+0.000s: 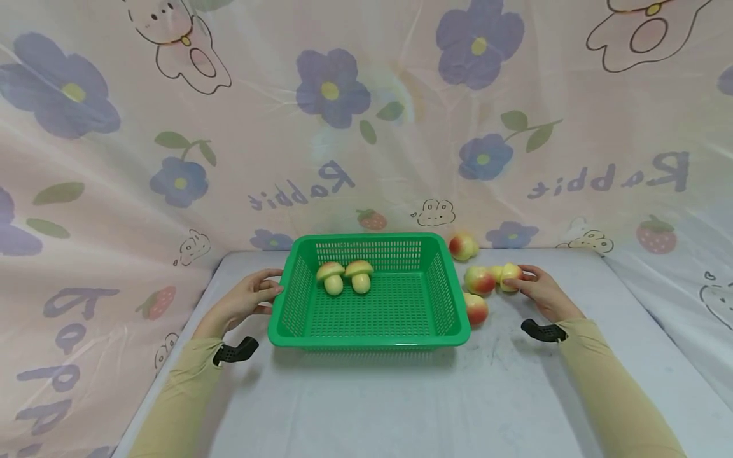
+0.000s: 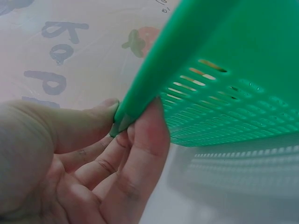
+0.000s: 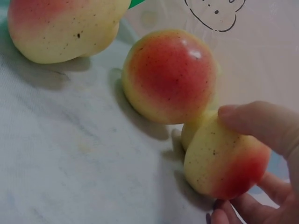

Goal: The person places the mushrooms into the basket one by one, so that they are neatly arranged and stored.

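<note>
My left hand (image 1: 246, 299) pinches the left rim of a green plastic basket (image 1: 366, 341), thumb on the outside and fingers curled under the edge, as the left wrist view shows. Inside the basket, toward its back left, two yellow toy mushrooms (image 1: 359, 277) lie side by side. To the right of the basket, my right hand (image 1: 544, 292) grips another toy mushroom (image 3: 226, 158), yellow with a red-blushed cap, between thumb and fingers. Close against it in the right wrist view is a second mushroom (image 3: 170, 77) with its red cap facing the camera.
More toy mushrooms lie by the basket's right side, one (image 1: 462, 246) near the back and one (image 1: 476, 309) beside the rim. A white cloth covers the table (image 1: 401, 407). A printed curtain (image 1: 372, 159) hangs right behind and along the left.
</note>
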### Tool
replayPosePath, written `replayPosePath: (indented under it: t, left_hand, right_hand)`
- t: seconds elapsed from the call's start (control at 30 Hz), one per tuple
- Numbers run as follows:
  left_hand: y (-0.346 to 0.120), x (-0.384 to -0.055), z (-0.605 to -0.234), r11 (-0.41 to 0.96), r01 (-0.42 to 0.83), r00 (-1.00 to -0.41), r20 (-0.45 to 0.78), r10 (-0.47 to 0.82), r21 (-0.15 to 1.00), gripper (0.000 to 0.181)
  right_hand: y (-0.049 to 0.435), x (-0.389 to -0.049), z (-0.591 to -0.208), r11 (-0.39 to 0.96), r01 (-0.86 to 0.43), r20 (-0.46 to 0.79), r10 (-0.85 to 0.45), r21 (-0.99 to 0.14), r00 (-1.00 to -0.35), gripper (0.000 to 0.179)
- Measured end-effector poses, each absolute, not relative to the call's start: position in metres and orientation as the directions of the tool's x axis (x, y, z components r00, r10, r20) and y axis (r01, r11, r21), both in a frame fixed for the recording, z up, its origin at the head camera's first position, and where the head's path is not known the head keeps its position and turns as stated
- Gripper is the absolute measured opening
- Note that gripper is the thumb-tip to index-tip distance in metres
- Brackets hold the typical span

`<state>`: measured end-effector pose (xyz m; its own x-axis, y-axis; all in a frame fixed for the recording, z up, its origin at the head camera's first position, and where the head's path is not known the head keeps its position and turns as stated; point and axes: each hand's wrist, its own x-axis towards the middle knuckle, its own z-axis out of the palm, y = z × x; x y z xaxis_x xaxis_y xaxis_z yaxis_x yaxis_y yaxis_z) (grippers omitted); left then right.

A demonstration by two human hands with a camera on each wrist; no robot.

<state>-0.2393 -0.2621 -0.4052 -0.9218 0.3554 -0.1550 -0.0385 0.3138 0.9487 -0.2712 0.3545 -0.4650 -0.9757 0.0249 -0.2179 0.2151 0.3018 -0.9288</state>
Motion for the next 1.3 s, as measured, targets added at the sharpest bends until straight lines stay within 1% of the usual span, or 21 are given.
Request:
replayPosePath:
  t: [0.33,0.57,0.73,0.93,1.07,1.3]
  left_hand:
    - [-0.260,-0.238,-0.407,0.317,-0.038,-0.922,-0.155,0.354,0.948,0.060]
    - [-0.261,-0.237,-0.405,0.306,-0.040,-0.920,-0.155,0.359,0.951,0.060]
    - [-0.262,-0.237,-0.405,0.306,-0.041,-0.921,-0.154,0.357,0.951,0.061]
    - [-0.262,-0.238,-0.405,0.308,-0.037,-0.922,-0.151,0.357,0.951,0.061]
    - [-0.263,-0.238,-0.406,0.309,-0.039,-0.922,-0.153,0.356,0.950,0.060]
    - [-0.262,-0.239,-0.406,0.306,-0.039,-0.922,-0.153,0.357,0.951,0.060]
  right_hand:
    - [0.364,-0.262,-0.463,0.198,0.247,-0.230,0.107,-0.948,-0.967,0.096]
    - [0.377,-0.256,-0.457,0.122,0.265,-0.256,0.084,-0.957,-0.963,0.099]
    - [0.382,-0.253,-0.455,0.107,0.267,-0.258,0.086,-0.958,-0.962,0.099]
    - [0.383,-0.253,-0.457,0.139,0.296,-0.283,0.101,-0.945,-0.954,0.098]
    - [0.383,-0.253,-0.459,0.133,0.308,-0.298,0.092,-0.942,-0.950,0.098]
    - [0.384,-0.252,-0.459,0.114,0.272,-0.262,0.094,-0.956,-0.960,0.098]
